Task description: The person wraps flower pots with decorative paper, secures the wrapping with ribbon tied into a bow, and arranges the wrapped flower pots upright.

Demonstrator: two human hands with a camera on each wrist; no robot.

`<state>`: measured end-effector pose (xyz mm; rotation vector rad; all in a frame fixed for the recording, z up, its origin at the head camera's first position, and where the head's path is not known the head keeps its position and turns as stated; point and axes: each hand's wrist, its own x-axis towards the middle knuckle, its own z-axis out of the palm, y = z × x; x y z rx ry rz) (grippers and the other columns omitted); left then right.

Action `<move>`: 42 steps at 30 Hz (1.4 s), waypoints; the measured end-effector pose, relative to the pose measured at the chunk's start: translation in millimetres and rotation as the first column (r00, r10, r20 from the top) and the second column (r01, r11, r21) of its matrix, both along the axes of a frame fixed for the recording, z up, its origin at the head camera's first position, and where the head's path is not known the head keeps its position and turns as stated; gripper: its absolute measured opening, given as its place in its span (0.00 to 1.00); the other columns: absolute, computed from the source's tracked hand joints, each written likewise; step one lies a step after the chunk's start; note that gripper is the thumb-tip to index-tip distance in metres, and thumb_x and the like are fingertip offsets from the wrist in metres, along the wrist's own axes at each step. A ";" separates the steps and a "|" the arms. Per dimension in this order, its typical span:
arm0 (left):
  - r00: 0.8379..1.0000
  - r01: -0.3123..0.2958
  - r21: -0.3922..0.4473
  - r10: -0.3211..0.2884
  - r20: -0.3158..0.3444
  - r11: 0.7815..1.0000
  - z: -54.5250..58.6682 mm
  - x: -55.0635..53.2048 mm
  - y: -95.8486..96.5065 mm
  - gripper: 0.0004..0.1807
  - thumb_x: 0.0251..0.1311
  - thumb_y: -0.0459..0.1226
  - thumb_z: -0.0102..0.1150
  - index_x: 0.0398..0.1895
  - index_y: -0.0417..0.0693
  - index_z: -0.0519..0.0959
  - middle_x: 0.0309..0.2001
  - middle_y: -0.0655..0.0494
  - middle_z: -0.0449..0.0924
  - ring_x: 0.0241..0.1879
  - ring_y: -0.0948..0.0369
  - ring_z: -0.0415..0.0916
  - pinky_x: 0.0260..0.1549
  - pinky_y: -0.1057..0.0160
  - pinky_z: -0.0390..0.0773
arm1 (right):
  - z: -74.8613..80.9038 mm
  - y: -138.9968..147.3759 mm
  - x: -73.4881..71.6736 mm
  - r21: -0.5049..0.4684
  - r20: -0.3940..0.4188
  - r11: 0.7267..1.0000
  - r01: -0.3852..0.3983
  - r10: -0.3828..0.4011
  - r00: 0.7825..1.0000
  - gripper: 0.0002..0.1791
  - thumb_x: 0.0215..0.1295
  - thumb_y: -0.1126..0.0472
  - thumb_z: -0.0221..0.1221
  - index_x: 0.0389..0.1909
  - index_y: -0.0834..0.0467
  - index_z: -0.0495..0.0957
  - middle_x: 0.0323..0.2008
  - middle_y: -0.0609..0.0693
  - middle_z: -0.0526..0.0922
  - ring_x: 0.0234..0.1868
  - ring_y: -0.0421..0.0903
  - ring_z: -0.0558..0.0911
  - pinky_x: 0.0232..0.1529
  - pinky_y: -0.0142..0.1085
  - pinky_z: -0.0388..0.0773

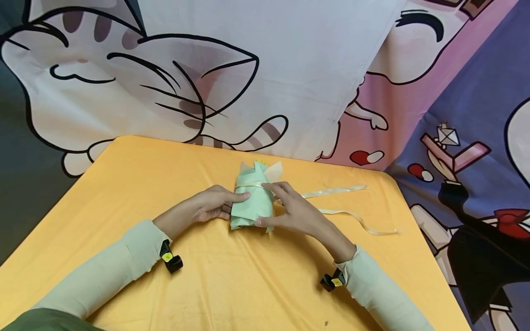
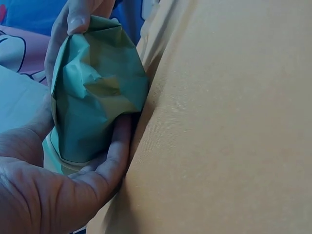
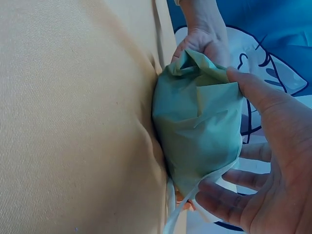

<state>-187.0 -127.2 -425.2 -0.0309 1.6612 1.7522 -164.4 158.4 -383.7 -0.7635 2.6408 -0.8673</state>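
A small bundle wrapped in pale green paper (image 1: 252, 202) lies on the yellow cloth, its folded bottom end toward me. A cream ribbon (image 1: 335, 191) circles its upper part, and two loose tails trail off to the right. My left hand (image 1: 215, 203) holds the bundle's left side, thumb on top and fingers reaching underneath. My right hand (image 1: 291, 209) spans the right side. Its thumb (image 3: 253, 90) touches the paper's edge at the bottom end, and its bent fingers lie along the side by the ribbon band.
The yellow tablecloth (image 1: 198, 285) has slight wrinkles. Behind the table hangs a cartoon cat curtain (image 1: 306, 82), with a purple printed cloth (image 1: 468, 184) on the right. Pale paper tips (image 1: 273, 172) stick out of the bundle's far end, with a bit of yellow between.
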 end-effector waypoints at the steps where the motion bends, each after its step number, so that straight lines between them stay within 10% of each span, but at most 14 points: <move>1: 1.000 -0.006 -0.002 0.006 -0.001 1.000 0.1 0.6 -0.1 0.27 0.84 0.47 0.64 0.64 0.28 0.83 0.42 0.49 0.94 0.44 0.57 0.93 0.47 0.59 0.93 | 0.4 1.8 -0.4 -0.002 -0.001 1.000 0.001 -0.001 1.000 0.57 0.63 0.25 0.75 0.89 0.34 0.61 0.84 0.51 0.66 0.75 0.56 0.80 0.71 0.63 0.82; 10: 1.000 -0.010 -0.001 0.010 -0.019 1.000 0.8 4.5 -1.3 0.26 0.82 0.47 0.66 0.64 0.30 0.82 0.45 0.49 0.94 0.46 0.57 0.93 0.49 0.58 0.93 | 11.8 65.6 -32.3 0.073 -0.084 0.967 0.244 -0.238 0.968 0.39 0.85 0.35 0.59 0.81 0.58 0.73 0.72 0.66 0.82 0.66 0.66 0.86 0.62 0.63 0.87; 15: 1.000 -0.011 -0.006 0.011 -0.020 1.000 -0.1 3.7 -1.6 0.27 0.82 0.48 0.66 0.64 0.30 0.82 0.45 0.48 0.95 0.46 0.57 0.94 0.49 0.58 0.94 | 11.0 124.0 -59.4 0.332 -0.097 0.814 0.476 -0.473 0.876 0.31 0.88 0.39 0.52 0.34 0.61 0.82 0.27 0.56 0.81 0.31 0.55 0.82 0.34 0.48 0.80; 18: 1.000 -0.008 -0.012 0.008 -0.018 1.000 -1.6 3.2 -2.2 0.28 0.82 0.48 0.67 0.64 0.30 0.82 0.45 0.48 0.95 0.46 0.56 0.94 0.50 0.58 0.94 | 1.7 149.1 -69.7 0.418 -0.082 0.722 0.551 -0.574 0.815 0.33 0.87 0.36 0.51 0.26 0.57 0.73 0.24 0.52 0.70 0.28 0.52 0.75 0.30 0.44 0.72; 21: 1.000 -0.008 -0.019 0.008 -0.021 1.000 -2.8 4.1 -2.9 0.28 0.82 0.49 0.67 0.64 0.29 0.82 0.45 0.48 0.95 0.46 0.57 0.94 0.50 0.58 0.94 | -9.4 162.3 -76.9 0.435 -0.038 0.691 0.577 -0.627 0.778 0.36 0.84 0.30 0.53 0.32 0.61 0.77 0.30 0.58 0.75 0.33 0.56 0.79 0.34 0.46 0.74; 30: 0.999 -0.006 -0.008 0.005 -0.050 1.000 -3.5 7.0 0.7 0.31 0.82 0.49 0.67 0.67 0.28 0.80 0.48 0.47 0.95 0.48 0.56 0.94 0.51 0.58 0.93 | -32.6 167.0 -94.0 0.288 -0.020 0.809 0.513 -0.531 0.847 0.20 0.82 0.55 0.53 0.25 0.56 0.71 0.24 0.49 0.67 0.29 0.49 0.69 0.34 0.40 0.68; 36: 0.999 -0.010 -0.018 0.009 -0.049 1.000 -2.0 6.6 0.9 0.30 0.82 0.49 0.67 0.66 0.28 0.81 0.46 0.48 0.95 0.46 0.57 0.94 0.49 0.58 0.94 | -3.1 114.8 -75.5 0.004 -0.099 0.891 0.454 -0.451 0.887 0.16 0.90 0.56 0.52 0.60 0.65 0.76 0.47 0.63 0.90 0.47 0.59 0.90 0.43 0.39 0.82; 42: 0.999 -0.006 -0.014 0.006 -0.043 1.000 -1.8 5.7 -0.9 0.30 0.82 0.48 0.66 0.67 0.28 0.80 0.47 0.47 0.95 0.47 0.56 0.94 0.51 0.58 0.94 | 28.2 60.5 -59.2 -0.256 -0.162 0.942 0.219 -0.265 0.951 0.12 0.89 0.59 0.58 0.59 0.64 0.80 0.43 0.62 0.91 0.44 0.57 0.92 0.36 0.32 0.81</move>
